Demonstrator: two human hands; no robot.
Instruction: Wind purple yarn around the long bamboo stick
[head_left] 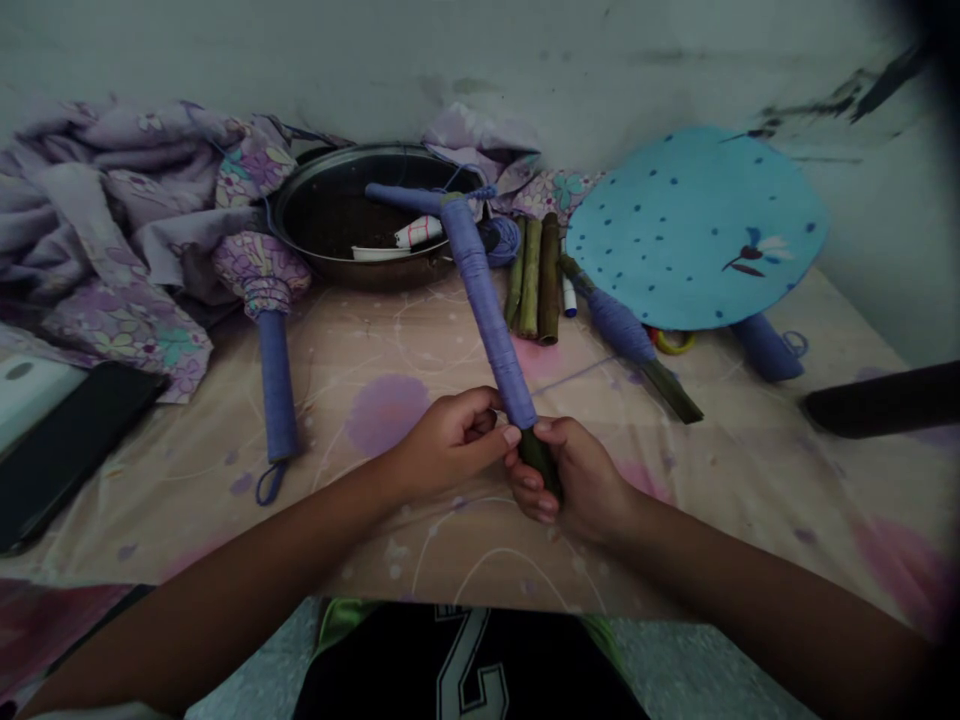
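A long stick wound in purple yarn [486, 300] slants from the metal bowl down to my hands. My right hand [577, 485] is wrapped around its bare green lower end. My left hand [450, 440] is pinched against the lowest turns of yarn, thumb and fingers closed on the stick beside my right thumb. The stick's upper end rests over the rim of the metal bowl [322, 255], and a thin purple thread trails across the table toward a ball of yarn [504, 240].
Bare green sticks [534, 280] lie behind the hands. A blue dotted fabric fan [694, 225], a floral fan with purple handle [274, 370], a half-wrapped stick [626, 335], crumpled floral cloth [112, 220], a dark phone [64, 445] and a dark object at right [885, 400] share the table.
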